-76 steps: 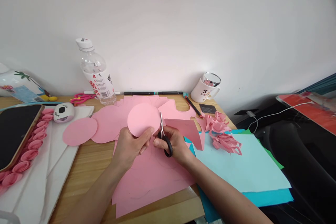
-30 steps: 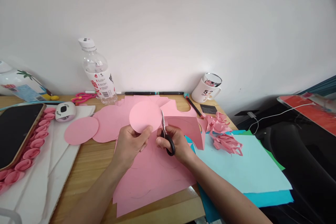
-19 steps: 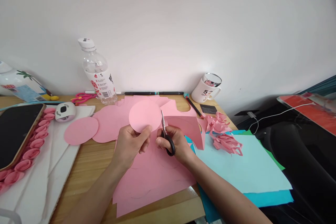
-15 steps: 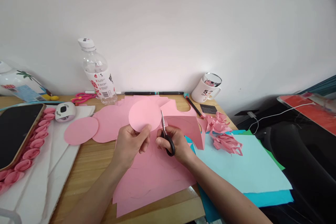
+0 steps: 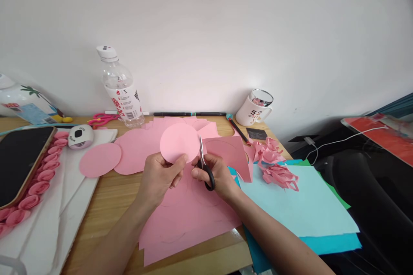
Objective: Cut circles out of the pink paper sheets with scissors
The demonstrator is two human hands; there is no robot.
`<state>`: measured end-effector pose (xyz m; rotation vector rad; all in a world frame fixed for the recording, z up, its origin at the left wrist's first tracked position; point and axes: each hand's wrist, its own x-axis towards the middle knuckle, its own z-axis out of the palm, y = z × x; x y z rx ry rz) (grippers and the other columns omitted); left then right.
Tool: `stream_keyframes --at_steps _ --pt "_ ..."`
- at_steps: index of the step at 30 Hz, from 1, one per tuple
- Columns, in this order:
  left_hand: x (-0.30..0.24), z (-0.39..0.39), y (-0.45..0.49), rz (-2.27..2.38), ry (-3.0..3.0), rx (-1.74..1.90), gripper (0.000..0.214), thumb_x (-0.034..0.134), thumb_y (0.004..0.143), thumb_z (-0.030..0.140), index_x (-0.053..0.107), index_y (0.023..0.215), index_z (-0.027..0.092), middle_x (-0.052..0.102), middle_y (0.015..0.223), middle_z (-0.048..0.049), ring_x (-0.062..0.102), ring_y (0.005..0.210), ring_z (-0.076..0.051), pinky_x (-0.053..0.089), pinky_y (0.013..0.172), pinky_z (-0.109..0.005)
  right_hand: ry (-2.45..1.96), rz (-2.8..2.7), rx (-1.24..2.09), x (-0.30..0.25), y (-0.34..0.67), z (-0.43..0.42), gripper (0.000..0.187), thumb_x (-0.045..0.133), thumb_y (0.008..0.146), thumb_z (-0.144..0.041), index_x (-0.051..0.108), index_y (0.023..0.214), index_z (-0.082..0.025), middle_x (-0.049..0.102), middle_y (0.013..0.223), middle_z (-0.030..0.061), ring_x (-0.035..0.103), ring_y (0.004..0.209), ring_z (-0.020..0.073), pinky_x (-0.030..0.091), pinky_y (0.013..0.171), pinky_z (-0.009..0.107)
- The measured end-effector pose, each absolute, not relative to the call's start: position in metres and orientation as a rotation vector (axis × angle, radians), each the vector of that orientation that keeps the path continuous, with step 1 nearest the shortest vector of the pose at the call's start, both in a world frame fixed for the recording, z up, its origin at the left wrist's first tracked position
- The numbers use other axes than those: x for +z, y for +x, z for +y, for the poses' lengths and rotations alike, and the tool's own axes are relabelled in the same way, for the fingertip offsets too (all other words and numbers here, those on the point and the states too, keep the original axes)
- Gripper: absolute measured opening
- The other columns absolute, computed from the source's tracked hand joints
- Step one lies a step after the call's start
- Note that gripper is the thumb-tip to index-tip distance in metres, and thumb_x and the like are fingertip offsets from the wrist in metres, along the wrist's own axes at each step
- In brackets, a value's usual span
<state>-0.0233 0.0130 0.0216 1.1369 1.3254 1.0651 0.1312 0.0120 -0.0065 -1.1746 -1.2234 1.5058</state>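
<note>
My left hand (image 5: 159,178) pinches the lower edge of a round pink paper disc (image 5: 179,142), holding it upright above the desk. My right hand (image 5: 217,176) grips black-handled scissors (image 5: 204,165), whose blades point up along the disc's right edge. A larger piece of pink paper (image 5: 230,154) hangs off to the right of the blades. Beneath both hands lie pink paper sheets (image 5: 187,219) with faint drawn circles.
Cut pink discs (image 5: 100,159) lie left on the wooden desk (image 5: 112,197). A plastic bottle (image 5: 120,88), pink scissors (image 5: 101,119), a pen (image 5: 189,114) and a mug (image 5: 254,109) line the wall. Curled pink scraps (image 5: 274,165) rest on blue paper (image 5: 300,206). Paper roses (image 5: 38,176) border a dark tablet (image 5: 19,159).
The disc has turned a little in my left hand and the scissors have worked slightly further along its edge; the hanging pink piece has swung out wider.
</note>
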Motion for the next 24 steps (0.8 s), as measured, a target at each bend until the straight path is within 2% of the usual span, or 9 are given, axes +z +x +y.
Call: stream_keyframes --at_steps 17,21,24 --pt "0.0222 0.0143 -0.0214 1.311 1.106 1.095 0.039 0.065 0.068 0.029 0.040 0.040 0.019 0.037 0.032 0.0066 0.029 0.031 -0.005 0.022 0.036 -0.022 -1.160 -1.319 1.473 -0.0021 0.1306 0.0108 0.035 0.073 0.065 -0.045 0.052 0.057 -0.018 0.047 0.047 -0.0040 0.041 0.045 0.0093 0.030 0.042 0.022" --pt "0.0218 0.0152 -0.0225 1.276 1.110 1.097 0.035 0.065 0.069 0.030 0.044 0.043 0.019 0.040 0.035 0.0063 0.032 0.032 -0.005 0.025 0.037 -0.022 -1.100 -1.274 1.413 -0.0078 0.1314 0.0148 0.028 0.070 0.070 -0.039 0.053 0.062 -0.019 0.048 0.047 -0.0050 0.046 0.046 0.0100 0.038 0.047 0.023" --pt "0.0226 0.0152 -0.0236 1.237 1.091 1.099 0.033 0.065 0.070 0.033 0.048 0.046 0.018 0.044 0.038 0.0055 0.035 0.035 -0.006 0.028 0.038 -0.022 -1.068 -1.262 1.426 -0.0008 0.1371 0.0152 0.022 0.068 0.074 -0.037 0.057 0.074 -0.018 0.047 0.046 -0.0070 0.047 0.046 0.0097 0.042 0.051 0.023"
